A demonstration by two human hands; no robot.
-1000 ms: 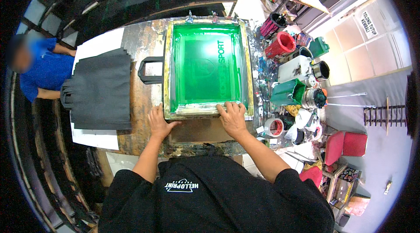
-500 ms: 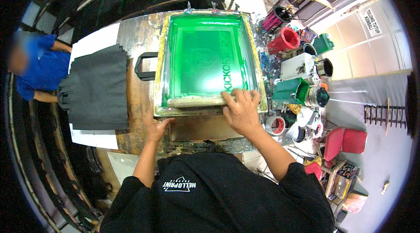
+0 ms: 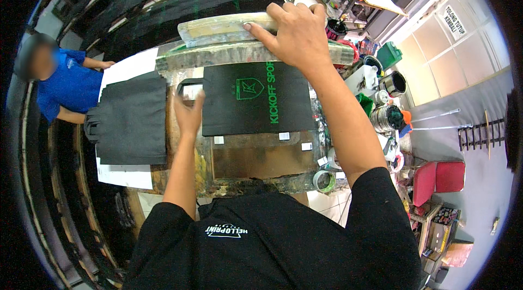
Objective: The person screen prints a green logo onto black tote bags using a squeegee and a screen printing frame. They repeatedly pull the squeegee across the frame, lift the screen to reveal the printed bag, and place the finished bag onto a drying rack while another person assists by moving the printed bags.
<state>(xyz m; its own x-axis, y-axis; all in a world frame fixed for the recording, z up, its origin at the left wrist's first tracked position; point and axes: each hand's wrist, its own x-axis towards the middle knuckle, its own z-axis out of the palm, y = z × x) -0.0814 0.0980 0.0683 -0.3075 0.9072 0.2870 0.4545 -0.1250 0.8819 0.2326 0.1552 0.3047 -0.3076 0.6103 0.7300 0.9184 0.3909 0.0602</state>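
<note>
My right hand (image 3: pixel 298 36) is closed on a wide squeegee (image 3: pixel 218 29) with a pale handle. The squeegee rests along the raised near edge of a screen printing frame (image 3: pixel 229 55), seen almost edge-on; whether my fingers also grip the frame is hidden. Beneath it a black fabric bag (image 3: pixel 229 113) lies flat on the table, with a green shield emblem and green lettering. My left hand (image 3: pixel 189 111) is open beside the bag's left edge, its fingers apart near the bag's black handle (image 3: pixel 188 84).
To the left, a stack of black bags (image 3: pixel 133 121) lies on a white sheet (image 3: pixel 128 176); a person in a blue shirt (image 3: pixel 71 85) touches the stack. Tape rolls (image 3: pixel 324 181), cans (image 3: pixel 388 118) and pots (image 3: pixel 392 83) crowd the right side. A red chair (image 3: pixel 436 181) stands beyond.
The frame's near edge has swung up and away with the squeegee in my right hand, uncovering the printed bag. My left hand has moved up toward the bag's handle.
</note>
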